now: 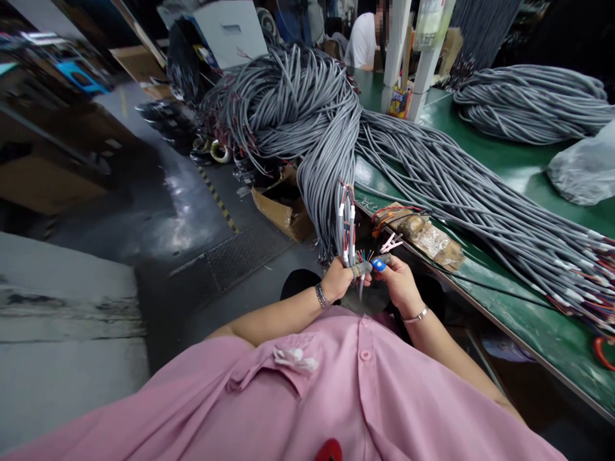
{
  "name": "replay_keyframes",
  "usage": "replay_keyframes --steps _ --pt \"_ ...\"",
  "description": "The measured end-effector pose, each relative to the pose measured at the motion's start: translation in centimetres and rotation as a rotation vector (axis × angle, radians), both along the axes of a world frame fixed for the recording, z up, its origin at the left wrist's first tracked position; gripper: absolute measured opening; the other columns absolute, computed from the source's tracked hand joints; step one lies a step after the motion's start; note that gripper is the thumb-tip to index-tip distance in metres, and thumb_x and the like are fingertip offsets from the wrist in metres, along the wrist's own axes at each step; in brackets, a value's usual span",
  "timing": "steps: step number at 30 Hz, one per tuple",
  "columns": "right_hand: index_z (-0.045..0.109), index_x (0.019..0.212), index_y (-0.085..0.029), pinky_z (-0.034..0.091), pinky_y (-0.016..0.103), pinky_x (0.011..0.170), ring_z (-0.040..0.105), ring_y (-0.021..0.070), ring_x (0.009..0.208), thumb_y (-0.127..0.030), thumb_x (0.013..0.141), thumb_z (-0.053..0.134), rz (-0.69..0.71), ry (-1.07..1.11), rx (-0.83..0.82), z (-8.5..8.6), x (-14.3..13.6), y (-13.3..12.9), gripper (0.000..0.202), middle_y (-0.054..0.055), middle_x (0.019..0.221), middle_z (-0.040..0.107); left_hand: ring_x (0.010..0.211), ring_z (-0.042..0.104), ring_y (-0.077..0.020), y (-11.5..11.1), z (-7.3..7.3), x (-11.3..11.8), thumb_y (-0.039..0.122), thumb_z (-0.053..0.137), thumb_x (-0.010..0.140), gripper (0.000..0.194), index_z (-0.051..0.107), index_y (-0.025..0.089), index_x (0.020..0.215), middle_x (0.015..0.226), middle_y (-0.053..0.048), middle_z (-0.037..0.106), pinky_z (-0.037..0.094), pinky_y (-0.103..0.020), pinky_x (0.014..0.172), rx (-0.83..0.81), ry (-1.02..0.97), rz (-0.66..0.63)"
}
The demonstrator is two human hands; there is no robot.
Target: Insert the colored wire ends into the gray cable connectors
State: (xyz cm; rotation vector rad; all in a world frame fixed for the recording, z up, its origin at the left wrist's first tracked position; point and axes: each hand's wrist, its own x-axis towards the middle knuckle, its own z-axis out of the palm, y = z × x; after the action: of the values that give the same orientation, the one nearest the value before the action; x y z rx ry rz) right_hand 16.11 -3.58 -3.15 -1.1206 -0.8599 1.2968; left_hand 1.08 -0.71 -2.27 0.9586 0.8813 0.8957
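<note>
Several grey cables [331,173] hang down over the table edge to my lap. My left hand [342,276] is closed around cable ends that have white bands and thin coloured wires. Just right of it, my right hand [394,276] is pinched at the tips of the fanned coloured wires [365,255]; a blue cover is on one digit, and what lies between the fingertips is too small to tell. Grey covers are on other fingers. Close above my right hand lies a pink clip [391,242] at the table edge.
More grey cables [461,173] stretch across the green table [521,168], with a coiled bundle [533,102] behind. A taped block [427,237] lies near the edge. A cardboard box [283,208] stands below. A person [361,41] sits beyond the table.
</note>
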Motion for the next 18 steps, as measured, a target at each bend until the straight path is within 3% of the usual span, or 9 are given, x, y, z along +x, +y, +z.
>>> replay_keyframes --steps 6,10,14,18 --pt "0.066 0.075 -0.019 0.042 0.025 0.057 0.048 0.0095 0.056 -0.034 0.071 0.076 0.029 0.075 -0.006 -0.6 0.2 -0.1 0.019 -0.002 0.065 0.059 0.048 0.061 -0.0151 0.2 0.3 -0.1 0.041 0.08 0.061 0.036 0.065 0.009 0.069 0.057 -0.005 0.064 0.055 -0.03 0.05 -0.045 -0.017 0.031" --pt "0.066 0.081 -0.02 0.047 0.026 0.059 0.052 0.0106 0.058 -0.045 0.079 0.067 0.042 0.291 -0.04 -1.5 1.2 0.3 0.026 0.0 0.07 0.061 0.045 0.059 -0.0134 0.4 0.8 -0.1 0.036 0.08 0.061 0.033 0.063 0.01 0.07 0.055 -0.004 0.064 0.053 -0.028 0.048 -0.056 -0.059 0.021" --pt "0.066 0.084 -0.021 0.05 0.025 0.057 0.055 0.0112 0.059 -0.058 0.079 0.06 0.018 0.422 -0.107 -1.8 2.3 1.7 0.038 0.002 0.076 0.066 0.044 0.057 -0.013 0.8 1.8 0.2 0.034 0.081 0.06 0.032 0.06 0.01 0.067 0.054 -0.003 0.062 0.051 -0.027 0.045 -0.076 -0.093 -0.038" --pt "0.065 0.082 -0.019 0.051 0.024 0.058 0.055 0.011 0.06 -0.06 0.078 0.061 0.045 0.402 -0.046 -1.0 2.4 2.9 0.041 0.002 0.077 0.067 0.042 0.056 -0.012 1.3 2.5 0.8 0.035 0.08 0.06 0.033 0.059 0.011 0.064 0.053 -0.002 0.061 0.048 -0.025 0.042 -0.1 -0.095 -0.119"
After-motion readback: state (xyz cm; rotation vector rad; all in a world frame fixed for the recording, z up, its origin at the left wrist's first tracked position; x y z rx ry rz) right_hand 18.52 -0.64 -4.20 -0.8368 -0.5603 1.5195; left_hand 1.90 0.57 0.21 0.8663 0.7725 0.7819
